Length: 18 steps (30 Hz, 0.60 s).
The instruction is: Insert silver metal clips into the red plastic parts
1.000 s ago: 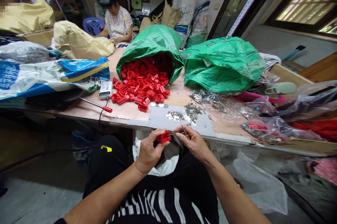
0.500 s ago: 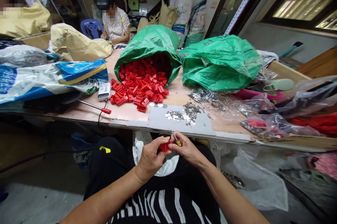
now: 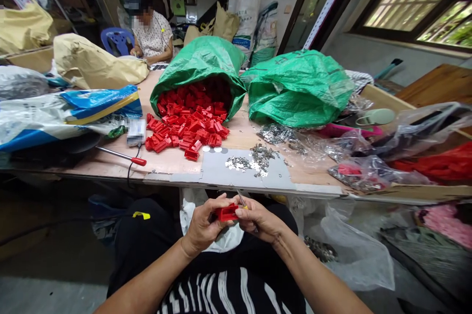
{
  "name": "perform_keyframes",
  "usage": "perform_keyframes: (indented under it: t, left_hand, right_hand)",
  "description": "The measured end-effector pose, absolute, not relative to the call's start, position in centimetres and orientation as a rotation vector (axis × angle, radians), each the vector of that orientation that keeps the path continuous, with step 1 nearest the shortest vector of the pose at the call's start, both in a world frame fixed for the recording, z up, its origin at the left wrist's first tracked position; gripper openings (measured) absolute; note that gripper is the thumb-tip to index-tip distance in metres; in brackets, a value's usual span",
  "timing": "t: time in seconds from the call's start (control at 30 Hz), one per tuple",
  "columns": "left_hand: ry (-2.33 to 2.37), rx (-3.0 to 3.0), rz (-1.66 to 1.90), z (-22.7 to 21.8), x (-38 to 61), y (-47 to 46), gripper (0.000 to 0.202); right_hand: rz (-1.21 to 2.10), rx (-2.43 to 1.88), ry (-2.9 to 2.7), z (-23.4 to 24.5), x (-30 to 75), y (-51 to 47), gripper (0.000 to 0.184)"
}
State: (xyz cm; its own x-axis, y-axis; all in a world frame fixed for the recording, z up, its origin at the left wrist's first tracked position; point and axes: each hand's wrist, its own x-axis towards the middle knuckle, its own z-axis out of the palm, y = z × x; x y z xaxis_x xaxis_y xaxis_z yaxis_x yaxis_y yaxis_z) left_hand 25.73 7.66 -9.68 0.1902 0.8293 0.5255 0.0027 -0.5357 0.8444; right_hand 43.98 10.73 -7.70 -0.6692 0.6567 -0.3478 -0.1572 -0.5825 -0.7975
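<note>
Over my lap, my left hand is closed round a small red plastic housing, whose hollow side faces me. My right hand presses its fingers against the right end of the same piece. A thin tool with a metal shaft and a yellow handle is also held in my right hand, shaft pointing up; most of the handle is hidden. Beyond my hands, many like red pieces spill from a green woven sack. Small shiny metal parts lie on a grey sheet at the table's front edge.
A second green sack stands to the right, beside clear bags of metal parts. Left are a red-handled metal rod, a small white device with a cable, and a blue-white bag. A co-worker sits across the table.
The red housing has turned, so its hollow side shows more. My right fingers have closed in around the tool, whose yellow handle is now mostly covered. The camera view has shifted slightly right.
</note>
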Motion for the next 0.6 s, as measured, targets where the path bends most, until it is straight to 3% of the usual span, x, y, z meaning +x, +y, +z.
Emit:
perform_keyframes:
  t: [0.17, 0.3, 0.37, 0.6]
  left_hand:
    - [0.934, 1.583, 1.434, -10.3, 25.8, 8.0, 0.033]
    - [1.035, 1.281, 1.460, -9.9, 25.7, 8.2, 0.030]
    - [1.030, 1.210, 1.460, -9.8, 25.6, 8.3, 0.030]
    - [1.052, 1.144, 1.428, -10.0, 25.4, 8.4, 0.030]
  right_hand:
    - [2.014, -1.017, -1.444, -7.0, 44.7, 12.5, 0.045]
    - [0.887, -1.542, -1.956, -6.1, 46.0, 15.9, 0.019]
    - [0.524, -1.713, -2.093, -5.9, 46.4, 17.5, 0.012]
    - [0.277, -1.977, -2.222, -6.2, 45.5, 19.3, 0.012]
